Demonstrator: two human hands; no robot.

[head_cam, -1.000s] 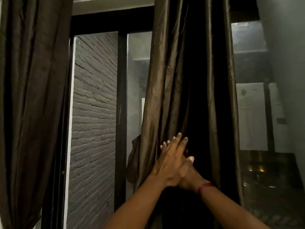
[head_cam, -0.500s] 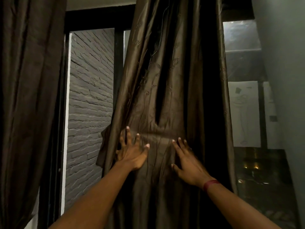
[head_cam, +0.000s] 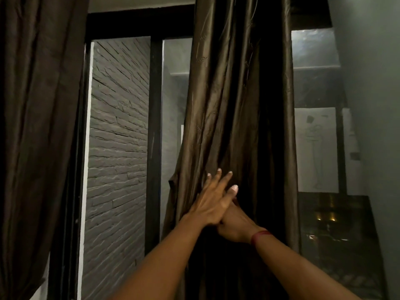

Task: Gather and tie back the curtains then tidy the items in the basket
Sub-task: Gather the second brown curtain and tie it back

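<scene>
A shiny brown curtain [head_cam: 233,105] hangs in front of me, bunched into narrow folds. My left hand [head_cam: 213,200] lies flat against its folds with the fingers stretched out and together. My right hand [head_cam: 234,224], with a red band at the wrist, sits just under the left hand, and its fingers are hidden behind the left hand and the dark folds, so I cannot tell whether it grips the fabric. A second dark brown curtain [head_cam: 36,126] hangs at the far left. No basket is in view.
Between the curtains stands a black window frame [head_cam: 154,126] with glass, and a grey brick wall [head_cam: 118,148] shows outside. A grey room wall [head_cam: 372,126] rises on the right. The glass on the right reflects a pale drawing [head_cam: 316,148].
Half a second ago both hands were spread apart on the widened curtain. They have come together and the curtain is bunched narrow again, its left edge shifted right.
</scene>
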